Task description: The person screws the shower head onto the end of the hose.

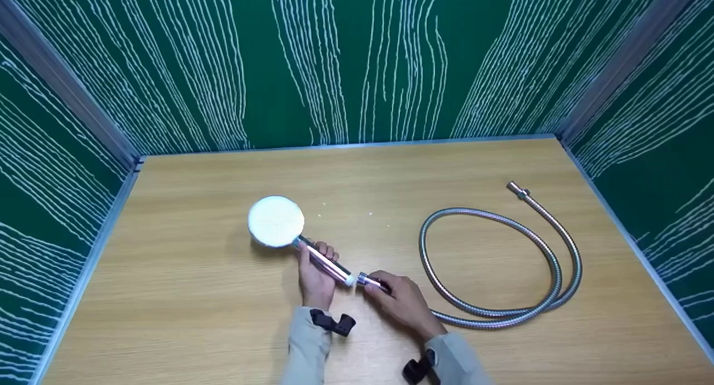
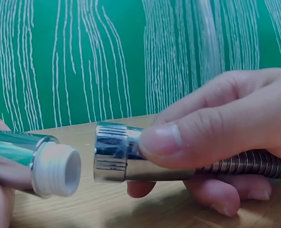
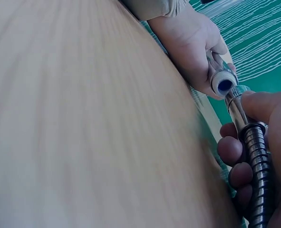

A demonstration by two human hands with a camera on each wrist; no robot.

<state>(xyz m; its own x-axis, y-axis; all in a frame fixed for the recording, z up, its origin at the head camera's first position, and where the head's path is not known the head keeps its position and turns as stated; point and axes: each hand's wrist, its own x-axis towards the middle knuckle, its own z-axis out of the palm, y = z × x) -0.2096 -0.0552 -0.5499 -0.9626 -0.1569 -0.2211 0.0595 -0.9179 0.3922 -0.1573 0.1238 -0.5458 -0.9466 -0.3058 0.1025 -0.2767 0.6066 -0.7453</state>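
- Green walls [image 1: 348,67] rise on three sides, streaked with wavering whitish lines.
- The tabletop [image 1: 195,296] is pale wood with fine grain running across it.
- The hose [image 1: 463,211] is shiny, ridged metal, lying in a loose loop at about 2 o'clock from the right hand [image 1: 403,301]; its free end points toward 11 o'clock.
- The shower head [image 1: 276,221] has a round white face on a smooth, mirror-like handle; the disc sits at 11 o'clock from the left hand [image 1: 317,282].
- The right hand reaches in from 5 o'clock, thumb and fingers pinching the hose's near end.
- The left hand comes up from 6 o'clock and grips the handle, thumb on one side, fingertips showing past the other.
- The metal end fitting [image 2: 111,154], cylindrical with a grooved collar, juts out at 10 o'clock from the right hand.
- The white threaded tip [image 2: 59,168], hollow and plastic-looking, emerges at 3 o'clock from the left hand, just beside the collar but apart from it.
- Tiny white specks [image 1: 370,213] dot the wood beyond both hands.
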